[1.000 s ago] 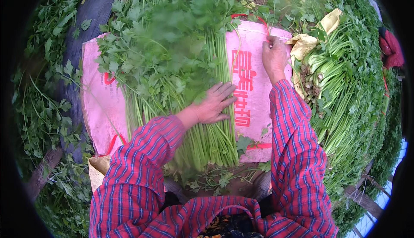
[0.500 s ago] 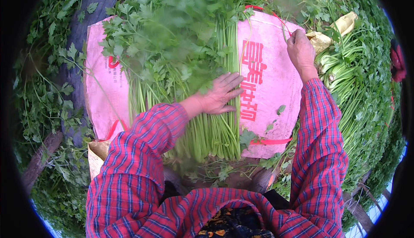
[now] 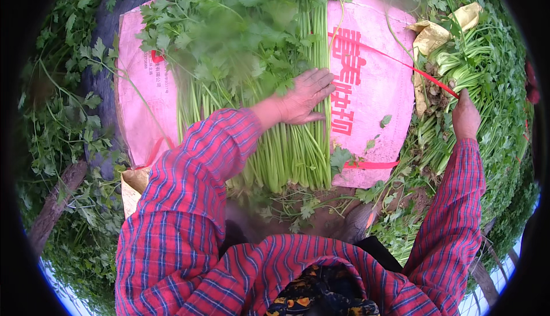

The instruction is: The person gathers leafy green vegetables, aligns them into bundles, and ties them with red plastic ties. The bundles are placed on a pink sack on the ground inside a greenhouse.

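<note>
A thick bundle of celery (image 3: pixel 286 155) lies over a pink woven sack (image 3: pixel 387 110), its leafy ends away from me and its stalk ends near me. My left hand (image 3: pixel 306 98) rests flat on the stalks at the bundle's right side, fingers stretched out. To the right, my right hand (image 3: pixel 467 115) is closed on the end of a red strap (image 3: pixel 412 67). The strap runs taut and slanting over the sack from the bundle's right edge; beyond that edge leaves and stalks hide it. A second red strap (image 3: pixel 372 165) lies slack across the sack's near end.
More celery (image 3: pixel 458 67) is piled at the right, with a yellowish wrapper (image 3: pixel 435 35) by it. Leafy plants (image 3: pixel 63 98) surround the sack, and a dark plank-like strip (image 3: pixel 106 87) runs along its left. A wooden pole (image 3: pixel 57 204) stands at the lower left.
My right hand has moved right and toward me, drawing the red strap out across the sack. My left hand stays pressed on the celery.
</note>
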Motion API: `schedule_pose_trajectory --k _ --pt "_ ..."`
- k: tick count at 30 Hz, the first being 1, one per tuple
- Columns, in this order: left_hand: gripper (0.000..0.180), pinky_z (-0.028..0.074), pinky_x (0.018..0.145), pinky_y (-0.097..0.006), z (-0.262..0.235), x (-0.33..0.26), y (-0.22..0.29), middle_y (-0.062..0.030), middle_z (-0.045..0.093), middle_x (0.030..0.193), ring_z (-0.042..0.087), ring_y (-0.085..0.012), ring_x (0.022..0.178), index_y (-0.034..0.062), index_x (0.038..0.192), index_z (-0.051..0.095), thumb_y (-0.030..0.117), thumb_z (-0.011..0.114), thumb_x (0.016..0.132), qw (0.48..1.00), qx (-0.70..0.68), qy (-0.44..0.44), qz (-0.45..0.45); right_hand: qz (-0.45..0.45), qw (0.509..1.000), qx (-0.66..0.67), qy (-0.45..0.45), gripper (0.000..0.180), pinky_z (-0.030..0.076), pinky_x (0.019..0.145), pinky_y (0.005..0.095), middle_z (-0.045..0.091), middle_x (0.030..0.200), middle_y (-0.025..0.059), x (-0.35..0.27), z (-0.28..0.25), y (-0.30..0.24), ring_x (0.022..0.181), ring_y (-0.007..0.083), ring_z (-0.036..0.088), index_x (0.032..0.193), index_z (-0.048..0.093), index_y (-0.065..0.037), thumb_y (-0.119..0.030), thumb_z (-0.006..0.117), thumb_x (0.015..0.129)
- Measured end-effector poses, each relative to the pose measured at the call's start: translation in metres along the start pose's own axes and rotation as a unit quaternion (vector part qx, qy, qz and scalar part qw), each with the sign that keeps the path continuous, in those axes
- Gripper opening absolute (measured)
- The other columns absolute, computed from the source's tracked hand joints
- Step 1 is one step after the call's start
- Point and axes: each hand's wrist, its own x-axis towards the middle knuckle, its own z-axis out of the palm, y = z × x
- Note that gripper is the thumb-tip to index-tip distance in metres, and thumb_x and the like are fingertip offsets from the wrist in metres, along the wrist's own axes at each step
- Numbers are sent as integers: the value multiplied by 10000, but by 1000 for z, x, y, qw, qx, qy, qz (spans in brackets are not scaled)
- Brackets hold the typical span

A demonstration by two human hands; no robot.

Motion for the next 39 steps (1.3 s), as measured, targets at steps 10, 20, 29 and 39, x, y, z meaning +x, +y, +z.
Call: schedule_pose_trajectory --k 10,20,29,39 --pt "787 167 1085 -498 -1 4 -1 -234 258 1422 215 -376 1338 -22 1313 370 449 633 740 1000 21 14 12 -91 889 431 121 367 470 799 373 616 1062 172 52 -60 -140 907 248 605 1221 512 0 -197 433 921" --pt "680 156 1098 -474 -25 8 2 -231 301 1405 241 -389 1320 23 1347 342 419 534 829 995 99 -6 -3 -92 819 529 -204 371 490 569 323 637 844 141 4 -40 -199 669 203 599 1072 564 50 -219 518 820" --pt "770 136 1102 -480 -44 19 17 -248 273 1416 221 -394 1331 22 1380 293 474 528 801 985 143 -95 -5 -216 859 426 -187 320 528 743 330 583 1120 99 -204 -61 -160 938 242 620 1116 562 -136 -93 589 800" --pt "808 110 1105 -486 -40 19 11 -260 242 1427 182 -401 1344 -5 1390 259 505 492 809 986 135 -97 -4 -346 848 146 -375 263 510 573 363 588 869 140 -309 -39 -161 732 267 622 1001 546 -50 -59 527 739"
